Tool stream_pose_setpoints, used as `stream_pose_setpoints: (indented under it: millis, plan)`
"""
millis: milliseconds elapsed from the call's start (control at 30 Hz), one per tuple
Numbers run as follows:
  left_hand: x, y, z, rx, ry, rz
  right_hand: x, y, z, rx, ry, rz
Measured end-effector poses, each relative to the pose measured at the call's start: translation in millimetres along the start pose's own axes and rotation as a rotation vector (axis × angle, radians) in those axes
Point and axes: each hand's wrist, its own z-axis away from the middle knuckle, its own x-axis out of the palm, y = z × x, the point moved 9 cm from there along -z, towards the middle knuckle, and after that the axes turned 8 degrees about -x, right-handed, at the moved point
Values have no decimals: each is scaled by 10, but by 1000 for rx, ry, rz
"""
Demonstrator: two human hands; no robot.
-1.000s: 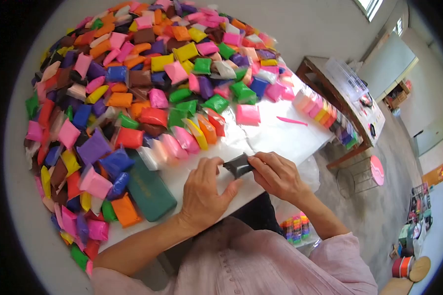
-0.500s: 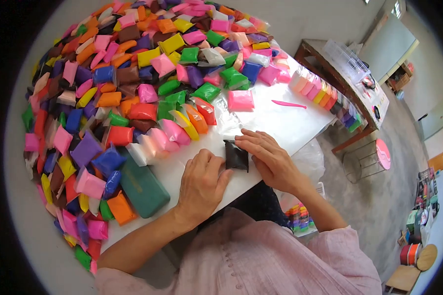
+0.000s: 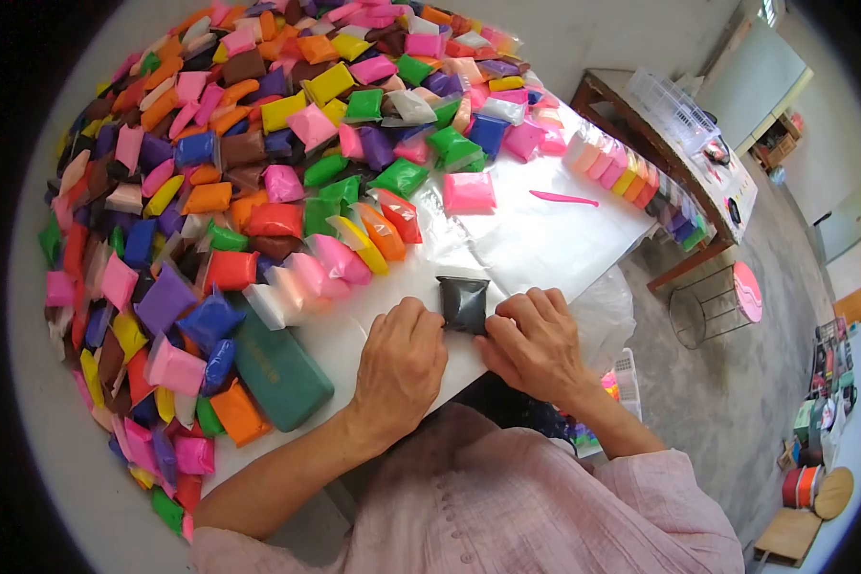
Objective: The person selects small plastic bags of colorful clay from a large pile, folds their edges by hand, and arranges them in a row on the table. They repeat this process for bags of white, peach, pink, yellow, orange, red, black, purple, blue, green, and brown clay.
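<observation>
A square packet of black modelling clay (image 3: 464, 304) in clear wrap lies flat on the white table top in front of me. My left hand (image 3: 402, 368) is closed at its lower left corner, the fingers curled under and their tips mostly hidden. At the lower right corner, my right hand (image 3: 534, 346) pinches the packet's edge between thumb and bent fingers. Left of the packet, a short row of clay packets runs from white and pale pink to a yellow packet (image 3: 359, 246), an orange one and a red one. A pink packet (image 3: 469, 193) lies beyond the black one.
A big heap of coloured clay packets (image 3: 210, 198) covers the table's left and far side. A green case (image 3: 282, 368) sits by my left forearm. Farther right are a pink plastic knife (image 3: 564, 199), a row of packets (image 3: 631, 182), a side table (image 3: 622, 110) and a stool (image 3: 744, 292).
My right hand has come down from the black packet's upper right edge to its lower right corner, its fingers now bent. The left hand has curled in closer at the packet's left side.
</observation>
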Motion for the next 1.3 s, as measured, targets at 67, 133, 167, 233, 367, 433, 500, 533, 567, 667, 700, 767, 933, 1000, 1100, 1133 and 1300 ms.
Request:
stream_pose_setpoints:
  millis: [67, 133, 167, 233, 367, 433, 500, 533, 567, 667, 700, 767, 933, 1000, 1100, 1133, 1300]
  plan:
    - [-8, 6, -3, -8, 0, 14, 19, 0, -12, -5, -1, -39]
    - [-27, 23, -18, -27, -5, 40, 17, 1, -24, -1, 6, -80]
    - [-24, 19, -22, -26, -5, 49, 6, -3, -37, 4, 12, -104]
    - [-24, -8, -19, -26, -5, 67, -12, 3, -52, 16, 24, -150]
    - [-30, -23, -11, -48, -13, 126, -5, 17, -61, 43, 52, -205]
    - [-36, -44, -11, -65, -4, 142, 20, 27, -61, 56, 68, -219]
    - [-15, -53, 7, -71, -31, 129, 34, 43, -56, 73, 82, -230]
    - [-3, -58, 12, -75, -44, 124, 35, 43, -59, 74, 84, -233]
    - [-5, -58, 11, -72, -46, 120, 29, 41, -61, 74, 85, -234]
    - [-17, -46, 14, -76, -49, 136, -3, 29, -18, 85, 79, -229]
    - [-15, -59, 26, -82, -47, 152, -16, 22, -21, 81, 83, -224]
    - [-91, -22, 34, -27, 4, 169, -50, -5, 10, 106, 130, -312]
    - [-248, 96, 106, 116, 146, 217, 145, 335, 326, 734, -38, -962]
    - [-273, 111, 110, 139, 166, 230, 279, 281, 254, 816, -37, -1389]
    - [-307, 154, 111, 183, 173, 238, 403, 193, 152, 881, -78, -1805]
    - [-308, 149, 112, 185, 174, 242, 396, 169, 82, 883, -60, -1807]
    - [-273, 48, 78, 60, 146, 252, 389, 403, -77, 807, -104, -1661]
